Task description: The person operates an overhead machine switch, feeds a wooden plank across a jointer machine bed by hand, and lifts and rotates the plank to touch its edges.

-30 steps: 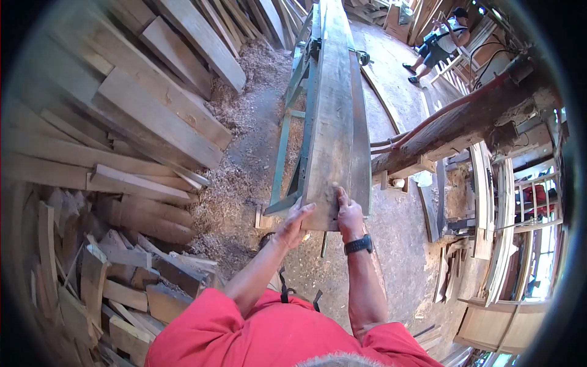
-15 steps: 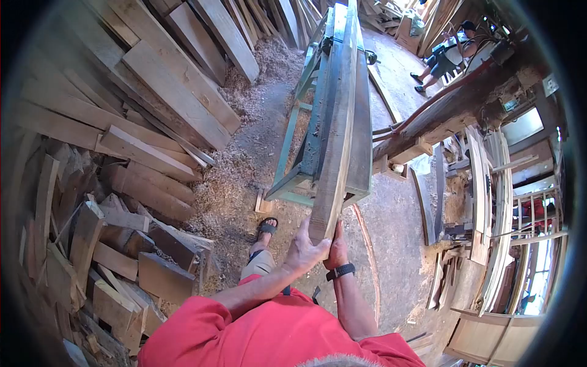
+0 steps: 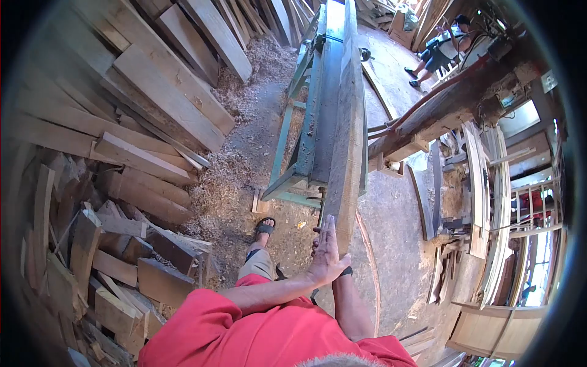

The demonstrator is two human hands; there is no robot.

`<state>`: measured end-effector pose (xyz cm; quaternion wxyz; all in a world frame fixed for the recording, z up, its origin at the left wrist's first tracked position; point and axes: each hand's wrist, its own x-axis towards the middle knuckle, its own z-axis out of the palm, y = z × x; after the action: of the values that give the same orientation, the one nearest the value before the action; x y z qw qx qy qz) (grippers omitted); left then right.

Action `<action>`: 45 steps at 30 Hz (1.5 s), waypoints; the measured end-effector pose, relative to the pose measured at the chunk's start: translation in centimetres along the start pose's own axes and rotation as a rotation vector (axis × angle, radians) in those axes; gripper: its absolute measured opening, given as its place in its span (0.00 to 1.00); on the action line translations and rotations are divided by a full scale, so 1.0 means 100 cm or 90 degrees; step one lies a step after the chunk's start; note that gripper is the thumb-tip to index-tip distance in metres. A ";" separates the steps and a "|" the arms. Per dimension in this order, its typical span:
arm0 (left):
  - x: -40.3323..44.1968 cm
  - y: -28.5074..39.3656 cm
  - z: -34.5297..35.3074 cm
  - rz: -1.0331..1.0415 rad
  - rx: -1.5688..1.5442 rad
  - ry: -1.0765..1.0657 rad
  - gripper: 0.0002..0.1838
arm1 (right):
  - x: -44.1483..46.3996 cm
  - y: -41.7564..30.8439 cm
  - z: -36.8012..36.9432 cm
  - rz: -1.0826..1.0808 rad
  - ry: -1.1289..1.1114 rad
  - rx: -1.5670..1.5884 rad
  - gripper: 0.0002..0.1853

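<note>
My left hand, thumb spread, is touching the near end of the long, grey-brown wooden plank, extending over the green metal stand; my mostly hidden right hand I cannot judge.

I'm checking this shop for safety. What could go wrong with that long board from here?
The long board appears turned on edge over the green stand, so it might topple sideways. Its near end overhangs, and the left grip lies flat along it, so it could slip and drop near the sandalled foot. Wood shavings on the floor might make footing slick.
</note>
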<state>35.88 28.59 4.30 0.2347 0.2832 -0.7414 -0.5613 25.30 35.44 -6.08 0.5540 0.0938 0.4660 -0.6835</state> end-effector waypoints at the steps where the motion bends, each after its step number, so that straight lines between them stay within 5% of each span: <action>1: 0.000 0.000 0.000 -0.003 0.006 -0.008 0.63 | 0.000 0.001 -0.002 0.004 0.001 0.003 0.36; 8: 0.005 -0.006 -0.007 -0.004 -0.001 -0.029 0.64 | 0.005 0.006 -0.015 0.035 -0.008 0.006 0.35; 16: 0.151 -0.017 -0.038 -0.089 -0.149 -0.059 0.65 | 0.013 0.029 -0.022 0.059 -0.056 0.022 0.34; 18: 0.163 -0.016 -0.028 -0.100 -0.118 -0.063 0.67 | 0.003 0.019 0.007 0.054 0.042 -0.030 0.32; 21: 0.161 -0.024 -0.006 -0.033 -0.006 0.030 0.65 | 0.000 0.019 -0.019 0.083 -0.015 0.051 0.31; 26: 0.132 0.010 -0.023 -0.124 -0.244 -0.018 0.60 | -0.049 -0.010 0.013 -0.028 0.099 -0.097 0.40; 32: 0.058 -0.004 0.002 -0.146 -0.392 -0.036 0.54 | -0.111 0.018 -0.037 -0.087 0.099 -0.095 0.36; 38: -0.013 -0.053 0.010 -0.236 -0.540 -0.030 0.43 | -0.183 0.019 -0.015 -0.234 0.316 -0.705 0.37; 45: -0.031 -0.098 -0.009 -0.225 -0.599 -0.028 0.29 | -0.176 0.051 -0.008 -0.213 0.451 -0.834 0.41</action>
<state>40.22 28.04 -5.02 0.2226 0.2560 -0.3538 -0.8716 35.79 48.10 2.12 0.2027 -0.1122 0.9341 -0.2716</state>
